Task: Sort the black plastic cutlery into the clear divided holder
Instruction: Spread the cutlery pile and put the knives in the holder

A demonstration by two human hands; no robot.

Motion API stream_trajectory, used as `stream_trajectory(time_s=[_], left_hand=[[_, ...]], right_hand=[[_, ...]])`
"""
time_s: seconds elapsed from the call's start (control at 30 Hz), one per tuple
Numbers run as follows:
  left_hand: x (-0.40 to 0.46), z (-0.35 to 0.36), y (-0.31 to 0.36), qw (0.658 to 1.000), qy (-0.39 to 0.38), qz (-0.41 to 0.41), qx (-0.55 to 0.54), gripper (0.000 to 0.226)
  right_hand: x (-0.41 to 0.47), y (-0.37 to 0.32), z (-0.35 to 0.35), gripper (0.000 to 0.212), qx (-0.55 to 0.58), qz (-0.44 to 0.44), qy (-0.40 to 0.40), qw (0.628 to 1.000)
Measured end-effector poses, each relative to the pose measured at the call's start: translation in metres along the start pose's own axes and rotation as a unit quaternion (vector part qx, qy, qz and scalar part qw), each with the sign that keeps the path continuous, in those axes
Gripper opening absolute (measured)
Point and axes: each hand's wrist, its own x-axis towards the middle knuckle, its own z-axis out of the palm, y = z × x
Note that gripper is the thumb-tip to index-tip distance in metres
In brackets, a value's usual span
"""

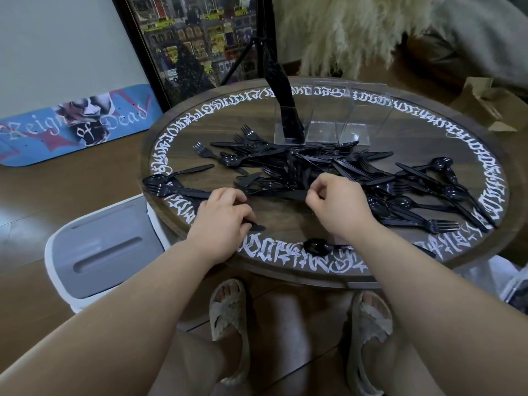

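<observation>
Black plastic forks, knives and spoons lie in a loose heap [323, 170] across the round wooden table [285, 215]. At the far side stands the clear divided holder [357, 118]; its left compartment holds a bundle of upright black cutlery [287, 110], and the other two compartments look empty. My left hand [225, 215] curls round black pieces at the near left, a knife tip [257, 227] poking out beside its fingers. My right hand [334, 201] pinches the end of a black knife [280, 194] lying flat between both hands. A lone spoon [317, 246] lies near the front rim.
A white and grey bin [105, 250] stands left of the table. A painted skateboard deck [77, 124] and a framed picture [197, 44] lean at the back left. A tripod [257, 38] stands behind the table. Cardboard [485, 101] lies at the right. My sandalled feet [228, 318] are below.
</observation>
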Motion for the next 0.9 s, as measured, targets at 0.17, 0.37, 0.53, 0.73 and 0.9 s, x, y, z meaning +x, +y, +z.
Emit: stream_trajectory(time_s=[0.17, 0.37, 0.53, 0.73, 0.9], left_hand=[[-0.003, -0.009, -0.006, 0.998, -0.034, -0.013, 0.056, 0.029], [-0.011, -0.002, 0.024, 0.991, -0.073, 0.044, 0.103, 0.042], [-0.002, 0.003, 0.044, 0.990, -0.083, 0.068, 0.087, 0.044], [0.007, 0.002, 0.043, 0.992, -0.099, 0.015, 0.071, 0.026], [0.007, 0.003, 0.047, 0.993, -0.091, 0.014, 0.067, 0.012]], right_hand=[[-0.004, 0.023, -0.019, 0.010, 0.100, 0.049, -0.039, 0.993], [-0.008, 0.031, -0.032, 0.012, 0.219, 0.106, 0.012, 0.970], [-0.013, 0.034, -0.037, 0.011, 0.241, 0.111, 0.033, 0.964], [-0.023, 0.043, -0.044, 0.012, 0.194, 0.110, 0.015, 0.975], [-0.022, 0.049, -0.047, 0.009, 0.209, 0.118, 0.016, 0.971]])
